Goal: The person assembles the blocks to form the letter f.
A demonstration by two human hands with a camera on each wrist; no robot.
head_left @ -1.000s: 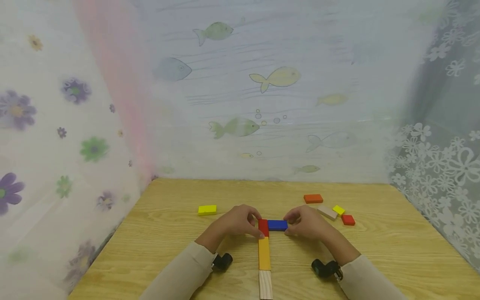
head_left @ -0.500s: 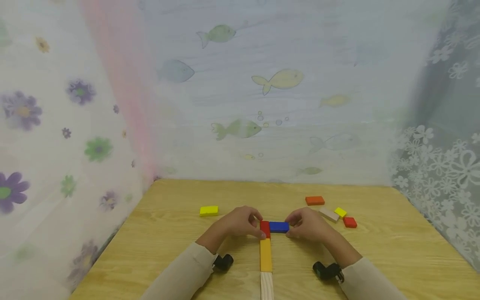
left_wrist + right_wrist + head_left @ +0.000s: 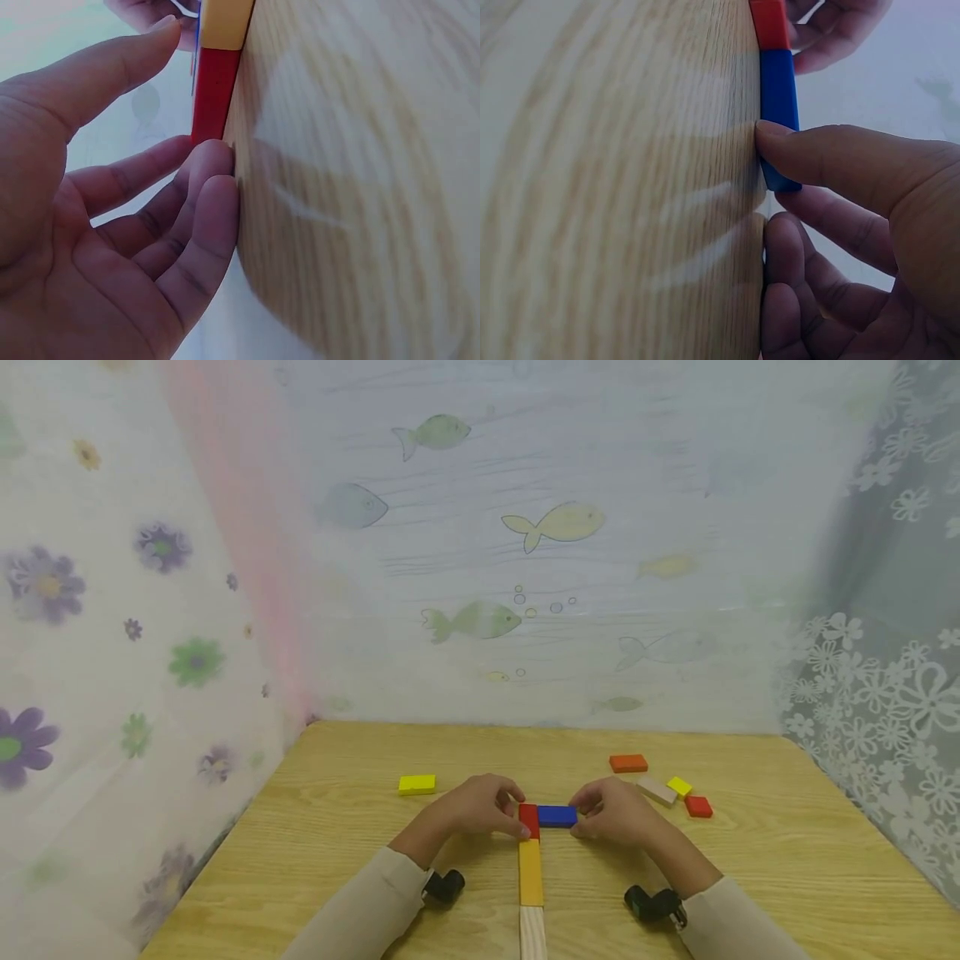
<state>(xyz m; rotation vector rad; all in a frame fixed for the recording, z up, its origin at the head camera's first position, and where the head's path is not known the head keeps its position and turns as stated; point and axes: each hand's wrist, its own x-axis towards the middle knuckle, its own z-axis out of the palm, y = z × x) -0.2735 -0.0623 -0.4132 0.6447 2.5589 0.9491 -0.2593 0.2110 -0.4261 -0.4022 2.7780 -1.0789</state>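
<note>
A red block and a blue block lie on the table at a right angle, with the blue one's left end against the red one's side. My left hand holds the red block from the left, index finger at its far end and thumb by its near end. From the right, my right hand pinches the blue block's outer end; the right wrist view shows the thumb along its near side. An orange-yellow block continues from the red one toward me, followed by a plain wood block.
A yellow block lies left of the left hand. Beyond the right hand are an orange block, a pale wood block, a small yellow block and a small red block. Patterned curtains surround the wooden table.
The head view has shifted slightly. Both hands stay at the red and blue blocks, and no block has visibly moved on the table.
</note>
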